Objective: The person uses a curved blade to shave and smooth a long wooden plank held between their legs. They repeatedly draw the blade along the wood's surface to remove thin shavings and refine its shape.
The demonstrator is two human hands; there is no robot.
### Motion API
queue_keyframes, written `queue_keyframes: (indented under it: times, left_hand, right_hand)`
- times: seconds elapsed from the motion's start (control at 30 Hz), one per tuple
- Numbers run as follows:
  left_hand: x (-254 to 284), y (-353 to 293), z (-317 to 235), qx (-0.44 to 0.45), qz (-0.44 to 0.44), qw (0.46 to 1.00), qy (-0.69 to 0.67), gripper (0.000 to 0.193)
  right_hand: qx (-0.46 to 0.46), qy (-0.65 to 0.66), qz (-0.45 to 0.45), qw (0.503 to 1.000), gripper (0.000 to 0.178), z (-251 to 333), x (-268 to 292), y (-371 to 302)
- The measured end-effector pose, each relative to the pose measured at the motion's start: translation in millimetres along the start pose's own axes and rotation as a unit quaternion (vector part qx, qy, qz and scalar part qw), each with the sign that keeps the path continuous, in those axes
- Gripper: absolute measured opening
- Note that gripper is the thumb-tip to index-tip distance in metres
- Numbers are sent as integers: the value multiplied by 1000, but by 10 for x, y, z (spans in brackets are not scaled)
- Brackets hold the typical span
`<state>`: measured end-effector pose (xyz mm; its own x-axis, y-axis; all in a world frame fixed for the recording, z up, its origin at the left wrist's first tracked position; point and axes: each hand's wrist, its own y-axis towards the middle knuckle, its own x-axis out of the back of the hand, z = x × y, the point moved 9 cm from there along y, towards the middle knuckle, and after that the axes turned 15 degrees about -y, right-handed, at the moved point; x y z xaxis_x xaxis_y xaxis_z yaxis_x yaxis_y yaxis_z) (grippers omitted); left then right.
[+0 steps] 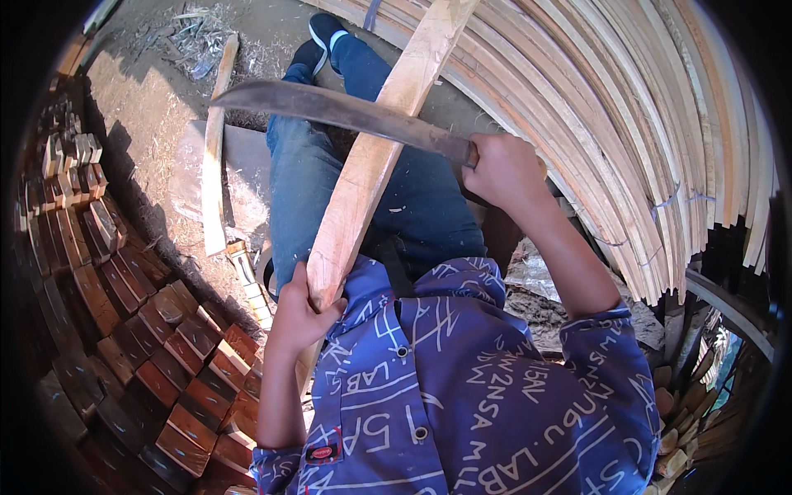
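Note:
A long pale wooden plank (360,177) slants across my lap, its near end by my belly and its far end running off the top edge. My left hand (302,312) is closed round the plank's near end, thumb on the face turned to me. In my right hand (505,169) is the handle of a machete (330,107). Its long dark blade lies across the plank and points left, with the tip out past my knee. From this view I cannot tell whether the blade touches the wood.
A shorter wooden strip (214,157) lies on a flat board (186,165) at my left. Stacked wood blocks (165,355) rise along the left side. Long thin slats (610,124), tied in bundles, fill the right. Shavings (191,37) are heaped on the ground ahead.

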<state>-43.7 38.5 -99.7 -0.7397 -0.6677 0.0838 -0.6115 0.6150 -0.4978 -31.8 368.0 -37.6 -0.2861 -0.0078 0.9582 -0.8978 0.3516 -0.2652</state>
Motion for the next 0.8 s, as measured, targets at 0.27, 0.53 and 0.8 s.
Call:
queue_keyframes:
  times: [0.27,0.53,0.8]
  left_hand:
    - [99,-132,74,0,-21,997,80,54]
    - [63,-20,-4,7,-23,998,53,56]
    - [136,-16,37,24,-22,998,62,56]
  right_hand:
    - [-4,-84,-25,996,20,-350,17,273]
    - [-156,20,6,988,26,-900,-216,220]
    - [-203,158,49,965,30,-647,-487,151]
